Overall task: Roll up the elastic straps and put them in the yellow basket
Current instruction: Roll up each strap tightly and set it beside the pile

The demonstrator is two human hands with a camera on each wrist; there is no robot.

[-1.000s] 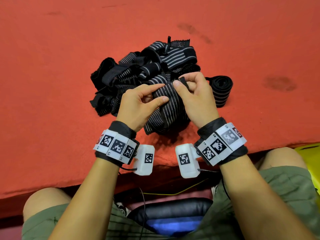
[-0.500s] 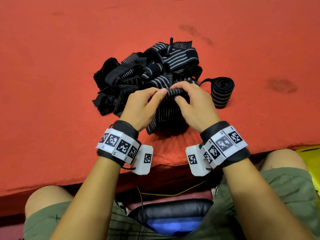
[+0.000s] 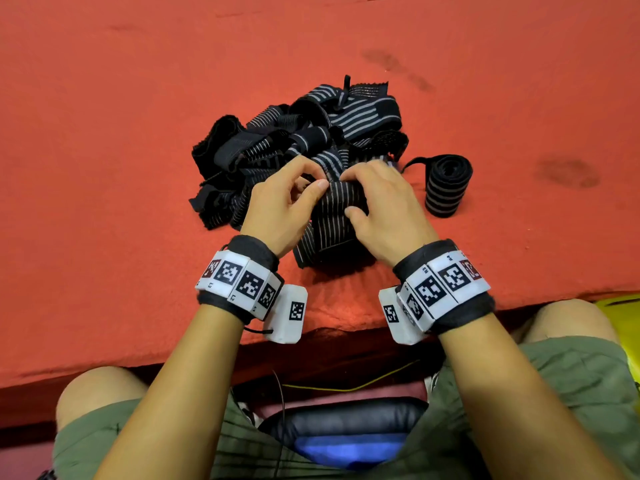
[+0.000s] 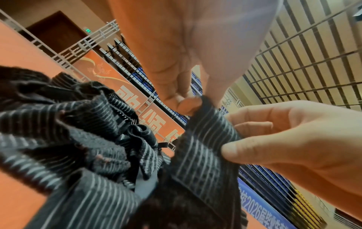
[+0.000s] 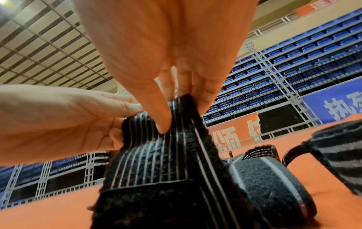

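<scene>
Two hands work one striped elastic strap (image 3: 337,216) at the near edge of a pile of loose straps (image 3: 294,140) on the red tabletop (image 3: 104,168). Left hand (image 3: 280,209): fingers curled, thumb and forefinger pinching the strap's upper left edge. Right hand (image 3: 388,209): fingers curled over the strap's upper right edge, thumb pressed against the strap's front face.

The left wrist view shows the strap (image 4: 205,147) gripped between the right thumb and forefinger (image 4: 254,148), with the left fingertips (image 4: 188,103) touching its top corner. The right wrist view shows the strap's upper end (image 5: 166,139) folded over, held between the right fingers (image 5: 162,117) and the left hand (image 5: 68,120).

The strap's lower portion hangs toward the tabletop edge and rests on the surface.

One rolled strap (image 3: 446,185) lies on its side to the right of the pile, near it; whether its loose tail touches the pile cannot be determined. This roll also appears in the right wrist view (image 5: 339,153).

The yellow basket (image 3: 623,317) is visible only as a sliver at the right frame edge, below tabletop level, beside the person's right knee.
</scene>
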